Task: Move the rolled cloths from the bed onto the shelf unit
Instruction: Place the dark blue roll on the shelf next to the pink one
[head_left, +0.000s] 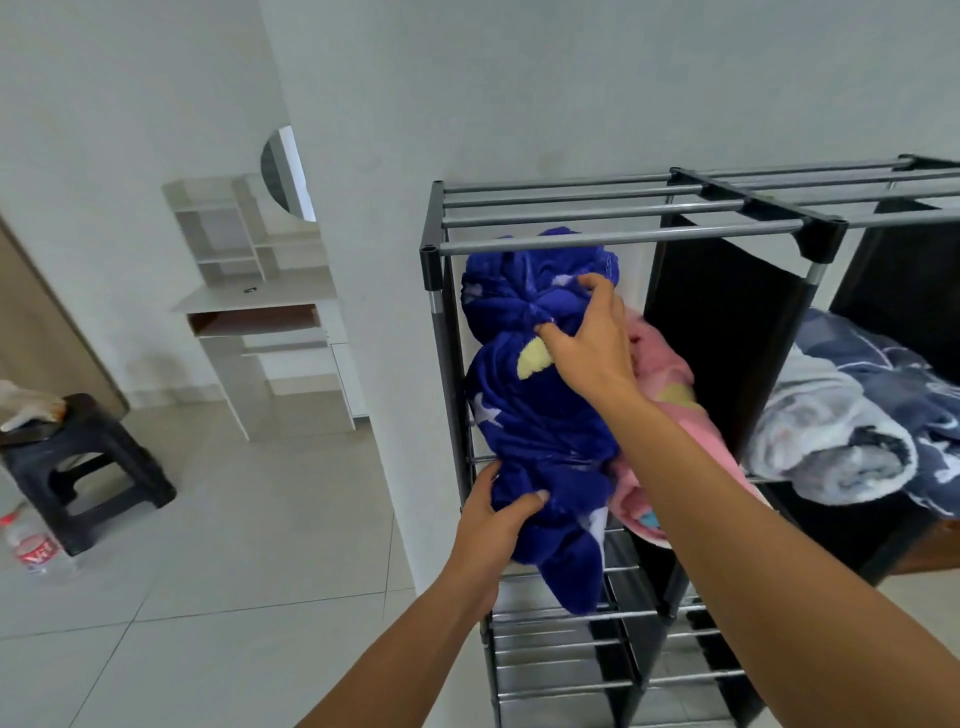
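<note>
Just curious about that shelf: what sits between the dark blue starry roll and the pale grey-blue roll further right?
In the head view, a pink cloth and a black fabric divider panel lie between the blue roll and the grey-blue roll.

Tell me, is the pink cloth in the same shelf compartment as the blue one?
Yes, the pink cloth lies right beside the blue cloth in the left compartment of the shelf unit.

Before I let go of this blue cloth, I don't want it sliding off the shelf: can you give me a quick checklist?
1. Left hand grips the blue cloth at its lower end: ok.
2. Right hand holds its upper part: ok.
3. Cloth fully inside the shelf unit: not ok, its lower end hangs over the front.
4. Room beside the pink cloth: cannot tell, they touch.
5. Shelf rods under the cloth bear it: cannot tell, hidden.
</note>
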